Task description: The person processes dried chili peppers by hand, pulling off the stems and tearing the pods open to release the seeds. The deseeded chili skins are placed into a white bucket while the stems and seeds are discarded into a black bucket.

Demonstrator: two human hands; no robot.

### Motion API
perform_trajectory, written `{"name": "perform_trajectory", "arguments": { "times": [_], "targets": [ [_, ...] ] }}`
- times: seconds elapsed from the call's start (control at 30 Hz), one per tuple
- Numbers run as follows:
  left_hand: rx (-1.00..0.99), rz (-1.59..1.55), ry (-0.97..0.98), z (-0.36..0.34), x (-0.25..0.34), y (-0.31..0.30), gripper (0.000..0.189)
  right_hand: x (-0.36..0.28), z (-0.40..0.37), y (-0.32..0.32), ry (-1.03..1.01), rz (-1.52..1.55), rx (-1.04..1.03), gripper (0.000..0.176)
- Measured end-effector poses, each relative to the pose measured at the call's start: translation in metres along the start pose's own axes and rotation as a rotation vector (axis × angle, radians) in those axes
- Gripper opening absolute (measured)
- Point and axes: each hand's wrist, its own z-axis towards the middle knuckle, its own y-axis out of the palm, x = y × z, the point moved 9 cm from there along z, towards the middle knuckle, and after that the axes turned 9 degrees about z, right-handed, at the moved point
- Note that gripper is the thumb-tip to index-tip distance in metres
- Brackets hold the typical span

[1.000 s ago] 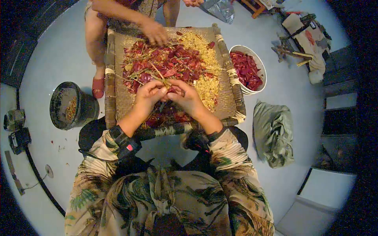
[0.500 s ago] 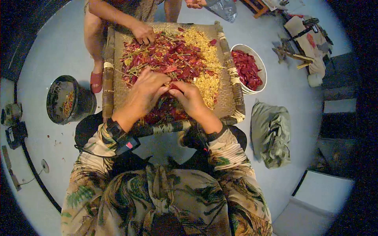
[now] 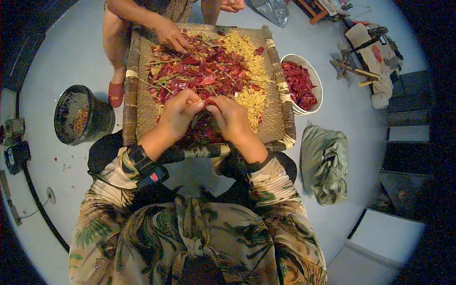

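Observation:
My left hand (image 3: pixel 178 114) and my right hand (image 3: pixel 230 118) meet over the near part of a wood-framed woven tray (image 3: pixel 145 114). Both are closed in a pinch, fingertips almost touching, on a dried red chili (image 3: pixel 209 102) that is mostly covered by the fingers. Beneath and beyond them lies a heap of dried red chilies (image 3: pixel 204 71) mixed with stems. Loose yellow seeds (image 3: pixel 251 102) are spread along the tray's right side.
Across the tray, another person's hand (image 3: pixel 173 37) reaches into the chilies. A white bucket (image 3: pixel 319 85) of red chili pieces stands right, a black bucket (image 3: pixel 104 118) left. A grey-green sack (image 3: pixel 323 161) lies on the floor; a plastic bag (image 3: pixel 275 12) is at the top.
My left hand has turned, its fingers now curled into a pinch instead of lying stretched over the chilies. The other person's fingers have shifted slightly right and extended.

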Motion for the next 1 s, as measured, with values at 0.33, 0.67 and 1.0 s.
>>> {"name": "perform_trajectory", "arguments": {
  "times": [0.33,0.67,1.0],
  "targets": [
    [0.091,0.273,0.274,-0.005,0.02,0.0,0.017,0.02,-0.004,0.012,0.132,0.188,-0.027,0.02],
    [0.035,-0.042,0.085,-0.002,0.003,-0.004,0.016,0.026,-0.007,0.011,0.207,0.344,0.064,0.012],
    [-0.297,-0.744,-0.276,-0.002,-0.012,0.015,0.009,0.033,-0.011,0.016,0.348,0.627,-0.028,0.014]
  ]
}}
